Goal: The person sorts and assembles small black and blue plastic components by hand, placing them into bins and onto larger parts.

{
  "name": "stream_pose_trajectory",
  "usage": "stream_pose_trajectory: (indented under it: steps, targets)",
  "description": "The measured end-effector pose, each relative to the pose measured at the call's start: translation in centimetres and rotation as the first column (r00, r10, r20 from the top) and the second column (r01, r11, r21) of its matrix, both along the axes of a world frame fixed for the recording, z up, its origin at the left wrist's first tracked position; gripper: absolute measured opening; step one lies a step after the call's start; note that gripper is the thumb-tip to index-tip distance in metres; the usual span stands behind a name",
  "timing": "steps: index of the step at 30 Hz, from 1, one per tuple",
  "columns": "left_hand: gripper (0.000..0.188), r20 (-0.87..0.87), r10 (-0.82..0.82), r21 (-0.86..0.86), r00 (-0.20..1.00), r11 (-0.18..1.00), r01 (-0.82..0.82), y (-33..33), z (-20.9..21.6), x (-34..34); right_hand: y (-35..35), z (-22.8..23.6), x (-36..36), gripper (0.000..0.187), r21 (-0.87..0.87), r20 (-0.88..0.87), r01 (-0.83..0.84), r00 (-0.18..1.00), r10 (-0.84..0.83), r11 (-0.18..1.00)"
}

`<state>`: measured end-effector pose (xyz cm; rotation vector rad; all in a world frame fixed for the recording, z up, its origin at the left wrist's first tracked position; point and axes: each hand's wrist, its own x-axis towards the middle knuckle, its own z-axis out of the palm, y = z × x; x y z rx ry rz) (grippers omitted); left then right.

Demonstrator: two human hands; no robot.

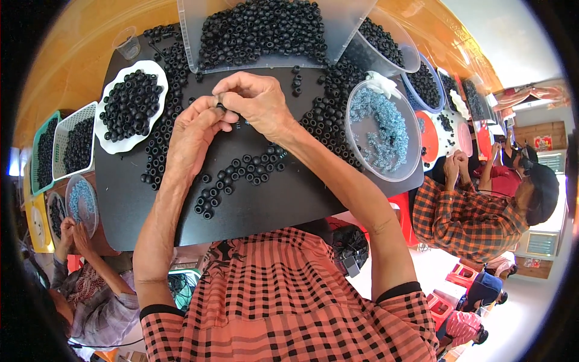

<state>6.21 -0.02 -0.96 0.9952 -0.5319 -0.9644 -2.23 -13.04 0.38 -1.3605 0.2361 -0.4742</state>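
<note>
My left hand (198, 125) and my right hand (260, 104) meet above the middle of the dark table (283, 202). Their fingertips pinch a small black ring-shaped bead (220, 107) between them. Fingers partly cover it, so I cannot tell whether a second piece is joined to it. Below my hands lies a loose cluster of black beads (247, 171) with round holes. Straight beyond them stands a clear plastic bin (346, 30) heaped with similar beads. To the right of my right forearm, a clear round tub (365, 154) holds small translucent blue pieces (392, 130).
A white scalloped plate (111, 146) of black beads sits at the left, near a clear cup (126, 45). Beads spill along both sides of the bin. Baskets (91, 114) stand farther left. Co-workers sit at both sides, one in an orange checked shirt (470, 217).
</note>
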Motion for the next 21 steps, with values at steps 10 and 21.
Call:
stream_pose_trajectory:
  steps: [10,21]
  targets:
    - [0.012,0.045,0.045,0.038,0.998,0.998,-0.047,-0.1,-0.3,0.0,-0.2,-0.4,-0.6,0.009,-0.198,-0.083,-0.001,0.996,-0.015,0.980]
    - [0.018,0.088,0.310,-0.095,0.947,0.949,-0.302,0.8,0.4,3.1,-0.5,-0.2,-0.1,0.014,-0.594,-0.052,0.041,0.995,-0.089,0.803]
